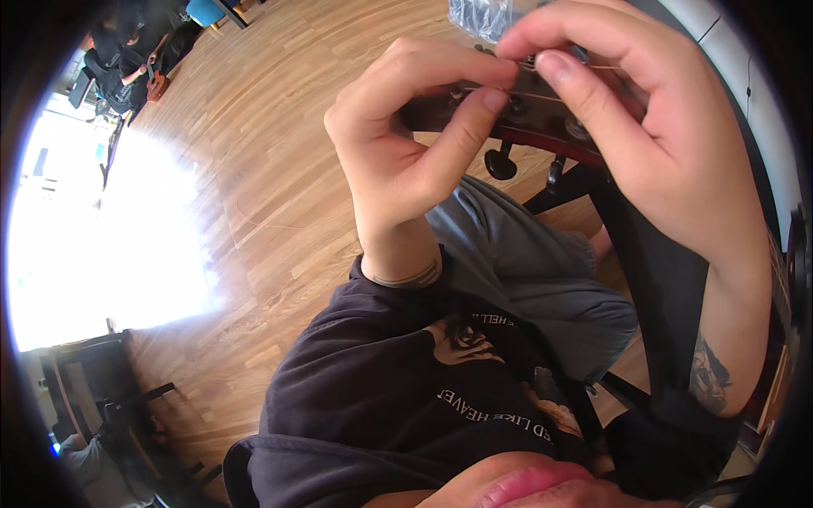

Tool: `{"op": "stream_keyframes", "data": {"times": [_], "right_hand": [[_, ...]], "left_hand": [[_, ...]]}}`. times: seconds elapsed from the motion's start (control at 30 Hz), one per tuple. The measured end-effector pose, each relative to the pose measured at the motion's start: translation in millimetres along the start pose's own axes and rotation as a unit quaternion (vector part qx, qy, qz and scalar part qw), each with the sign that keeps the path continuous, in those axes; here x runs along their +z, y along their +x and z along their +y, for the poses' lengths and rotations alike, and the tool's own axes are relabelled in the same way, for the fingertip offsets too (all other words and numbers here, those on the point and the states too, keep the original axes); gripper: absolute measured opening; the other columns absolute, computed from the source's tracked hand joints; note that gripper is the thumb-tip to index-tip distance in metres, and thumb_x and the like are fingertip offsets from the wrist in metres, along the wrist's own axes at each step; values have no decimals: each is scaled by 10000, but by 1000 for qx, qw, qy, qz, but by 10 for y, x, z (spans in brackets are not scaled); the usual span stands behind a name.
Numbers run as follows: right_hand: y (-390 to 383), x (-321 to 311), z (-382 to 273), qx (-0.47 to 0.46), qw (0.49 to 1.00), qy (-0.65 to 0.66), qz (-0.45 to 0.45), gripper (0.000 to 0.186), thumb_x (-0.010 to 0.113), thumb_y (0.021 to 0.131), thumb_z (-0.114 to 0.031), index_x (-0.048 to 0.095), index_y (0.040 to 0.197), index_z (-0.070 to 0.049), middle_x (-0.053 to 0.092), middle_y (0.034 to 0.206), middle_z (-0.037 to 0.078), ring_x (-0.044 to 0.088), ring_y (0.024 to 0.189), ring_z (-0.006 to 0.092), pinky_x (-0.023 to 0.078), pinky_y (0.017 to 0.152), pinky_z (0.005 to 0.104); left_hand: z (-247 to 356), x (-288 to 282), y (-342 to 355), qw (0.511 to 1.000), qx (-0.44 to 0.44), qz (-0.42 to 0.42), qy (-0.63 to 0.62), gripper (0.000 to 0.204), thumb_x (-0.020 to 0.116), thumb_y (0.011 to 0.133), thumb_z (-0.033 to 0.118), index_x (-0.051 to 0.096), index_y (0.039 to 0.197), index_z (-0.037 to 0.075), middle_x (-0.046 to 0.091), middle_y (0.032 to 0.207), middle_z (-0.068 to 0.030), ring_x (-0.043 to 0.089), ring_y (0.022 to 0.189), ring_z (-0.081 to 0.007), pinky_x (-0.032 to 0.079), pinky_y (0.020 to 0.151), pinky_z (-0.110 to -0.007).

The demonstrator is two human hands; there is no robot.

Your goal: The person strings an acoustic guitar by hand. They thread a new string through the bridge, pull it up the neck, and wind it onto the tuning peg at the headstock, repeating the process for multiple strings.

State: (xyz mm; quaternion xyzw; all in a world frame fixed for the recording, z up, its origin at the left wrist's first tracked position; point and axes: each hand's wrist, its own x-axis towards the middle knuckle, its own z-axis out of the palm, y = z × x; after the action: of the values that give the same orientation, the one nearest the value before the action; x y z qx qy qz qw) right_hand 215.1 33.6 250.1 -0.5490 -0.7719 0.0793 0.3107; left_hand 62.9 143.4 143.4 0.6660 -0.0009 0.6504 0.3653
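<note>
Got the headstock (542,110) up over my lap, left hand (406,144) pinching the string (603,67) near the tuners, right hand (644,135) gripping that same string with thumb and forefinger.

The light brown wooden plank floor (279,152) carries everything here; a dark metal-framed chair (102,398) stands on it at the lower left; a clear crinkled plastic bag (478,17) seems to lie on it at the top edge; a thin wire (258,222) curls across the boards.
</note>
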Motion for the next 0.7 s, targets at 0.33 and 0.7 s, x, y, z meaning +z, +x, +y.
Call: {"op": "stream_keyframes", "data": {"times": [0.33,0.7], "right_hand": [[81,-78,10,8,1000,3,-13,126,636,958,16,696,1066,40,576,914,23,471,699,56,363,604,213],[83,-81,-29,20,1000,18,-6,121,673,927,8,716,1037,30,562,853,5,436,642,51,342,565,224]], "left_hand": [[-21,15,25,1000,-9,11,6,156,767,808,-101,732,928,-9,722,906,-60,654,767,-100,496,647,-205],[-19,-47,51,999,23,-26,19,197,758,775,-100,750,955,-21,733,921,-108,690,779,-144,545,663,-219]]}}
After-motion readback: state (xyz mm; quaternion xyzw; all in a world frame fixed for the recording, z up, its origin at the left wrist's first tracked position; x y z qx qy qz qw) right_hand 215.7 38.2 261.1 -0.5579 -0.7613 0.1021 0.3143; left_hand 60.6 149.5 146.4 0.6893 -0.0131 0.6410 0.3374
